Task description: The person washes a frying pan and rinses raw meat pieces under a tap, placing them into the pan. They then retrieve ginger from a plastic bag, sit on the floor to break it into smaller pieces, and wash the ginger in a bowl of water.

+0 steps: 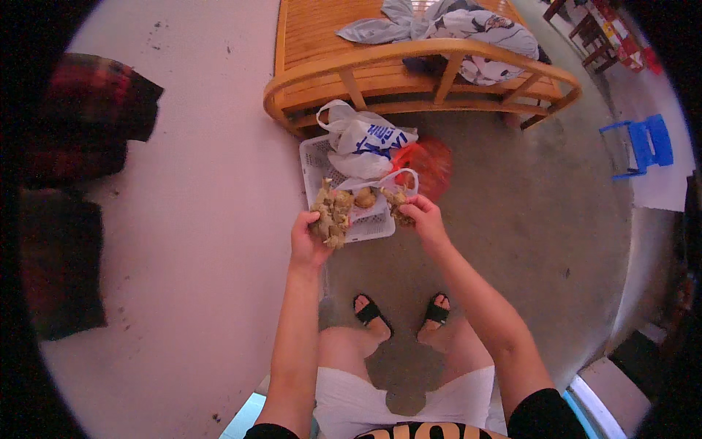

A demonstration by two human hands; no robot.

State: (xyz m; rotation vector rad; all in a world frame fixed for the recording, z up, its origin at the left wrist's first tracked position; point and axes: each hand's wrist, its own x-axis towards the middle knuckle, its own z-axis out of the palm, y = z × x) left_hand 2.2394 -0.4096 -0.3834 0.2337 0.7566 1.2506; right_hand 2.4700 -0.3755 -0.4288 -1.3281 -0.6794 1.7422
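Note:
My left hand (309, 241) grips a large knobbly root (330, 217), which looks like ginger, over the near left side of a white plastic basket (373, 232). Between the fingers of my right hand (426, 217) is a smaller piece of similar root (396, 203), held just past the basket's right edge. A round brown tuber (364, 197), perhaps a potato, lies in the basket between my two hands. White plastic bags (366, 134) with blue print fill the far part of the basket. Fingers and root hide some of the near contents.
A red plastic bag (430, 167) sits on the floor against the basket's right side. Beyond stands a wooden bed frame (422, 52) with bundled bags and cloth (488, 33) on it. A pale wall (219, 192) runs along the left. A blue chair (641, 144) stands at right.

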